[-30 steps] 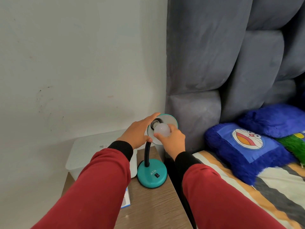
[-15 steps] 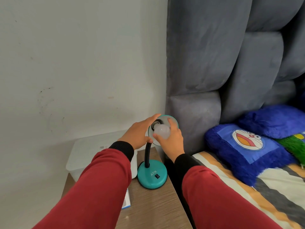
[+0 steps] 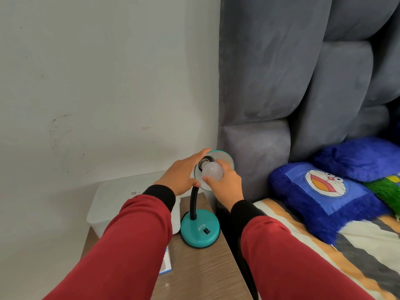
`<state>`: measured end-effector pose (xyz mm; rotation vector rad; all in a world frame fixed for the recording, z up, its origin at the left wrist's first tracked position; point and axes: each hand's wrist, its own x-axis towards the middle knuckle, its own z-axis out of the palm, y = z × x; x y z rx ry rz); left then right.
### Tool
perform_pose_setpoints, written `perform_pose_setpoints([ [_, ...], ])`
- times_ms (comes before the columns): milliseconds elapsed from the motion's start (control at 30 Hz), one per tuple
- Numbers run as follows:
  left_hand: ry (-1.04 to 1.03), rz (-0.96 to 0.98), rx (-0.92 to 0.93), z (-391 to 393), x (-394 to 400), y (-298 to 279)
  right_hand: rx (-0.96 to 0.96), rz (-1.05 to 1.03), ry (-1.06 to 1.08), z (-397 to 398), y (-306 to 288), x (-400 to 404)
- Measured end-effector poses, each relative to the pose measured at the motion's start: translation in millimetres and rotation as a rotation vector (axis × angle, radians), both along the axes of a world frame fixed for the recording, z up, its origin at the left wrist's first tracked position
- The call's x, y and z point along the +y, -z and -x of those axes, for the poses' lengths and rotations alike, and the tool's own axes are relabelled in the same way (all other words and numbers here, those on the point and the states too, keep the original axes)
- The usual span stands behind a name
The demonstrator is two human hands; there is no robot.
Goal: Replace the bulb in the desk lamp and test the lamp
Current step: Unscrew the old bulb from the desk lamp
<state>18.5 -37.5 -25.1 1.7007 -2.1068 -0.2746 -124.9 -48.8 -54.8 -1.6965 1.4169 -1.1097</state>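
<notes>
A teal desk lamp stands on a wooden bedside table (image 3: 203, 276), its round base (image 3: 200, 230) carrying a black switch and a black gooseneck (image 3: 193, 202). The lamp's shade (image 3: 226, 158) faces me. My left hand (image 3: 181, 173) wraps the shade's left side from behind. A white frosted bulb (image 3: 212, 171) sits at the dark socket (image 3: 204, 162) inside the shade, gripped by the fingers of my right hand (image 3: 225, 184). Whether the bulb's base is in the socket is hidden.
A white plastic box (image 3: 116, 202) stands left of the lamp against the wall. A blue-and-white carton (image 3: 165, 263) peeks out under my left sleeve. On the right are a grey padded headboard (image 3: 281, 83), a bed with a striped sheet and blue plush pillows (image 3: 324, 191).
My right hand has turned around the bulb at the socket, its fingers shifting position. The left hand stays on the shade and the lamp has not moved.
</notes>
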Motion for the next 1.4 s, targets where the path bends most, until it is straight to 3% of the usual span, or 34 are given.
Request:
perform_pose_setpoints([
  [267, 0.01, -0.005, 0.006, 1, 1, 0, -0.038, -0.091, -0.001, 0, 1, -1],
  [433, 0.013, -0.009, 0.014, 3, 2, -2, -0.029, -0.006, 0.007, -3, -5, -2],
  [600, 0.014, -0.008, 0.004, 2, 3, -3, -0.052, -0.133, 0.008, -2, -3, -2],
  [767, 0.019, -0.015, 0.009, 2, 2, -2, 0.043, -0.025, -0.028, -1, -4, 2],
  [1000, 0.022, -0.013, 0.022, 2, 1, 0, -0.026, 0.017, -0.053, 1, -5, 1],
  [1400, 0.022, -0.006, 0.004, 3, 3, 0, 0.256, 0.119, -0.094, 5, -8, 2],
])
